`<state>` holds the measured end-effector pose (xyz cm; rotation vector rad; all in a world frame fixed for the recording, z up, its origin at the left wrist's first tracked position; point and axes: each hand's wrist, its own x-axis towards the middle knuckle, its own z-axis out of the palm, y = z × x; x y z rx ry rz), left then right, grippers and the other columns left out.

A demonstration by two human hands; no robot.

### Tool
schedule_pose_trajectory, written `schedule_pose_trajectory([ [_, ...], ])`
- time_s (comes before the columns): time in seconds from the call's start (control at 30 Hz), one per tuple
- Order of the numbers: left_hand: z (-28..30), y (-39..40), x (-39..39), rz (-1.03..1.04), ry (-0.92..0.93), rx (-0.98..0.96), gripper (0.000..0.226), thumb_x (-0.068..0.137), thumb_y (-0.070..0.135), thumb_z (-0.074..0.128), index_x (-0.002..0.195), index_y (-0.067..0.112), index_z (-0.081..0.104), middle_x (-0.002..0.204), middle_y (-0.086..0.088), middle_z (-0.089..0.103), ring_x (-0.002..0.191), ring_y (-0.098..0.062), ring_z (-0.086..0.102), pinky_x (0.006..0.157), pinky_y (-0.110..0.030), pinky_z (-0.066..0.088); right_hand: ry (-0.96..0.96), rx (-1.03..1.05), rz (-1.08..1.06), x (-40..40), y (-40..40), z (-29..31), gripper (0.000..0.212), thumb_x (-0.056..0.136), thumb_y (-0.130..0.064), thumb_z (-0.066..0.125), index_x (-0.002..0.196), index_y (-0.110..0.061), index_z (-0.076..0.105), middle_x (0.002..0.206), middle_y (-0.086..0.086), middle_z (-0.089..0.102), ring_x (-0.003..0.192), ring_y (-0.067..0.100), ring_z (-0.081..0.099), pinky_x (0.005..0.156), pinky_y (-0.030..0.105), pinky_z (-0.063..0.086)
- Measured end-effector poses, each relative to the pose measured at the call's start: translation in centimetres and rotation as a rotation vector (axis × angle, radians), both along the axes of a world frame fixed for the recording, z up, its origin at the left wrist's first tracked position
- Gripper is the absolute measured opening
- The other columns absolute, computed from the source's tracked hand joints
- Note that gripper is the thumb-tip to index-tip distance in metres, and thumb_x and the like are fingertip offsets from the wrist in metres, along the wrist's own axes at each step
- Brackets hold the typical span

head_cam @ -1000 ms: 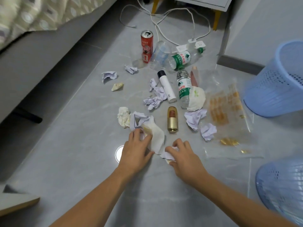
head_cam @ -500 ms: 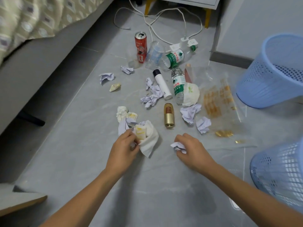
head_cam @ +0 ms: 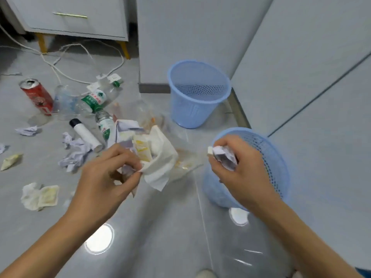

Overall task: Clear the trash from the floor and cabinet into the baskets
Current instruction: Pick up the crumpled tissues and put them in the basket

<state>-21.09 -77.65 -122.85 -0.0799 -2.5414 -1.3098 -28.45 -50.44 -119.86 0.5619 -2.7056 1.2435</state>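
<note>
Trash is gathered in both hands so one trip feeds the baskets. Left hand [head_cam: 108, 175], raised above the floor [head_cam: 160, 237] with fingers curled, pinches a bundle of tissue [head_cam: 160, 163] and paper scraps. Right hand [head_cam: 239, 167] grips a crumpled paper ball [head_cam: 222, 157], held at the rim of the near basket [head_cam: 281, 171], probably about to drop it in. Far basket [head_cam: 198, 93] stands beyond, upright. Can [head_cam: 37, 96], bottles [head_cam: 94, 99] and more paper [head_cam: 74, 155] lie on the floor to the left, uncollected.
</note>
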Motion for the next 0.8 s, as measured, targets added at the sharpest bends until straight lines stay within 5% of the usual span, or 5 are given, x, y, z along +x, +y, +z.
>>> schedule_pose_trajectory([
  [0.23,3.1,15.7,-9.5,-0.352,0.09,0.032,0.018,0.075,-0.001,0.08,0.081,0.014,0.071,0.089,0.002,0.063,0.093,-0.014,0.062,0.069,-0.011,0.041,-0.088,0.163,-0.369,-2.0,14.8,-0.1,0.012,0.088,-0.016,0.072,0.086,-0.02,0.061,0.075,0.002,0.06,0.07,0.027,0.062,0.064,0.054,0.056],
  [0.4,-0.4,23.0,-11.9,-0.458,-0.073,-0.127,0.014,0.075,0.005,0.071,0.08,0.019,0.068,0.091,0.007,0.06,0.084,-0.013,0.057,0.073,-0.032,0.048,-0.211,0.249,-0.389,-2.2,16.5,-3.1,0.019,0.08,-0.022,0.074,0.098,-0.021,0.067,0.09,0.0,0.069,0.084,0.023,0.066,0.075,0.048,0.056],
  [0.6,0.3,22.2,-10.3,-0.436,-0.191,-0.461,0.033,0.084,0.017,0.068,0.117,0.022,0.069,0.122,0.0,0.064,0.11,-0.028,0.063,0.084,-0.043,0.055,-0.473,0.595,-0.327,-3.0,16.1,-2.3,0.073,0.069,-0.041,0.088,0.133,-0.037,0.056,0.119,0.004,0.057,0.098,0.026,0.064,0.083,0.045,0.057],
  [0.8,0.5,15.4,-7.5,-0.291,-0.045,-0.329,0.022,0.088,0.027,0.061,0.109,0.026,0.067,0.107,0.008,0.06,0.099,-0.021,0.057,0.071,-0.041,0.054,-0.249,0.695,-0.291,-3.5,9.0,2.5,0.063,0.069,-0.062,0.068,0.127,-0.041,0.058,0.117,-0.001,0.059,0.099,0.026,0.065,0.082,0.048,0.057],
])
